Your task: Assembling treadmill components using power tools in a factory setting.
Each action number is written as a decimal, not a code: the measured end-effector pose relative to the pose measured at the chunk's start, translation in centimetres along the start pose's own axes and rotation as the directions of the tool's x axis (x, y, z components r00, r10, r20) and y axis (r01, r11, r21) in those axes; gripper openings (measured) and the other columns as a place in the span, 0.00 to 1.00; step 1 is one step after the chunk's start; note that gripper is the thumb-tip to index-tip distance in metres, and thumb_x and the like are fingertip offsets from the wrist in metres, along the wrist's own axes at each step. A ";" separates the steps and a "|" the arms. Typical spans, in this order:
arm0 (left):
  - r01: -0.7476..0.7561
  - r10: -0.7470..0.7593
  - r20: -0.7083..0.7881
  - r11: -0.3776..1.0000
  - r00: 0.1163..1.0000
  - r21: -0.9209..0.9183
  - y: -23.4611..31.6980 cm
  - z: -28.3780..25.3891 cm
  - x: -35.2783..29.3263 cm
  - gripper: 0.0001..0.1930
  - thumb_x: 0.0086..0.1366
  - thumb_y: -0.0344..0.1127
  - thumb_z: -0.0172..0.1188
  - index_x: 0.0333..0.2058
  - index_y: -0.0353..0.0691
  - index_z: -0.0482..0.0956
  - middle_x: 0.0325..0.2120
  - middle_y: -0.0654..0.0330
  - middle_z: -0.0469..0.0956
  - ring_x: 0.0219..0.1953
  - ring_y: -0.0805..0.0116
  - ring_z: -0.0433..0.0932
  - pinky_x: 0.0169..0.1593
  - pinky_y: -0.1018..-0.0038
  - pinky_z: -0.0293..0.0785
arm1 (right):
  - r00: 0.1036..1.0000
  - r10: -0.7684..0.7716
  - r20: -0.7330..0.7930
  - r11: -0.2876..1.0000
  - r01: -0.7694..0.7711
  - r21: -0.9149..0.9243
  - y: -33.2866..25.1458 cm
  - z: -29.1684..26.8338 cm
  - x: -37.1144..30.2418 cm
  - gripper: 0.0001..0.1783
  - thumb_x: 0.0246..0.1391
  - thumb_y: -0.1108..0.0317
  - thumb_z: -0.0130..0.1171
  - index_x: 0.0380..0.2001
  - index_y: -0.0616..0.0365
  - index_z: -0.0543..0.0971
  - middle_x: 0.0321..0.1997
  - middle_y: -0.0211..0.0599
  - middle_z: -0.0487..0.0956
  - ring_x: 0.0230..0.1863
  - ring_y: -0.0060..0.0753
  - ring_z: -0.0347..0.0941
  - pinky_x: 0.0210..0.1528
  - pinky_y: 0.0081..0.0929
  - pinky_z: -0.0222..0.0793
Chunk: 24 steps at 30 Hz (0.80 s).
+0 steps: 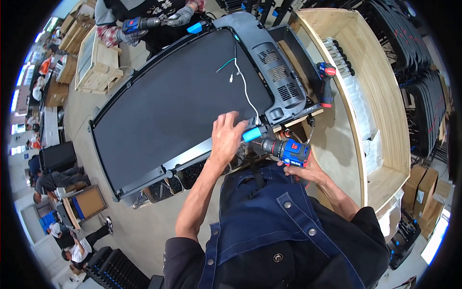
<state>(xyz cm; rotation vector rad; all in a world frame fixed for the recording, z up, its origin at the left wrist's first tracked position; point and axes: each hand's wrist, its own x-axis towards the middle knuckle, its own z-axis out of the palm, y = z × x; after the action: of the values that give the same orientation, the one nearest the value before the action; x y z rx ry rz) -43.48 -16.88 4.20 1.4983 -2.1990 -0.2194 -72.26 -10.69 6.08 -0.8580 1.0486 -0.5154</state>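
Note:
My right hand is wrapped round the grip of a blue and black cordless drill. The drill's front end points left, close beside a blue end piece on the near side of a treadmill. My left hand rests on the treadmill's near edge, just left of that blue piece. Its fingers are apart and reach over the black belt. Whether the bit touches the frame I cannot tell. A white cable and a green wire lie loose over the belt, beside the grey motor cover.
Across the treadmill a co-worker in gloves holds another blue drill. A red and black power tool hangs on a black tray's rim. To the right stands a curved wooden bin with metal parts. A wooden crate stands far left.

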 end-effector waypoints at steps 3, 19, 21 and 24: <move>-0.082 0.085 0.130 0.996 0.988 -0.025 -0.5 1.5 0.8 0.14 0.53 0.29 0.62 0.41 0.41 0.84 0.49 0.55 0.74 0.50 0.55 0.71 0.51 0.60 0.70 | 0.999 -0.014 -0.042 0.998 0.016 0.067 1.4 -0.1 -0.9 0.25 0.50 0.80 0.64 0.54 0.61 0.75 0.40 0.37 0.86 0.32 0.21 0.80 0.34 0.24 0.79; 0.175 -0.149 0.098 0.909 0.984 -0.377 -2.3 -0.1 -0.4 0.08 0.58 0.27 0.67 0.36 0.38 0.80 0.39 0.53 0.81 0.41 0.57 0.81 0.48 0.68 0.76 | 0.994 -0.063 -0.093 0.993 0.071 0.089 -0.6 -0.1 -2.5 0.29 0.52 0.77 0.67 0.58 0.60 0.72 0.42 0.39 0.86 0.35 0.22 0.81 0.36 0.26 0.80; 0.467 -0.471 0.200 0.565 0.859 -0.680 -2.3 -0.4 -2.8 0.05 0.61 0.25 0.65 0.34 0.36 0.78 0.37 0.55 0.84 0.36 0.72 0.80 0.44 0.77 0.76 | 0.997 -0.068 -0.027 0.993 0.070 0.092 -1.7 0.0 -2.4 0.32 0.52 0.76 0.68 0.60 0.59 0.70 0.44 0.40 0.85 0.37 0.23 0.81 0.38 0.26 0.80; 0.397 -0.551 0.192 0.280 0.812 -0.874 -1.7 -0.8 -4.6 0.05 0.61 0.24 0.66 0.35 0.35 0.78 0.38 0.59 0.84 0.36 0.79 0.77 0.43 0.79 0.75 | 0.999 -0.009 0.043 0.998 0.006 0.056 -3.1 0.5 -1.9 0.32 0.53 0.75 0.68 0.61 0.58 0.69 0.44 0.41 0.85 0.38 0.23 0.80 0.39 0.27 0.80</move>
<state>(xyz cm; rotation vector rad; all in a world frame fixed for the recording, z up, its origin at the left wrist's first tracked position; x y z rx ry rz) -40.32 -13.30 2.97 1.3437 -1.0049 -1.2299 -72.53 -10.93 9.72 -0.8206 0.9878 -0.5281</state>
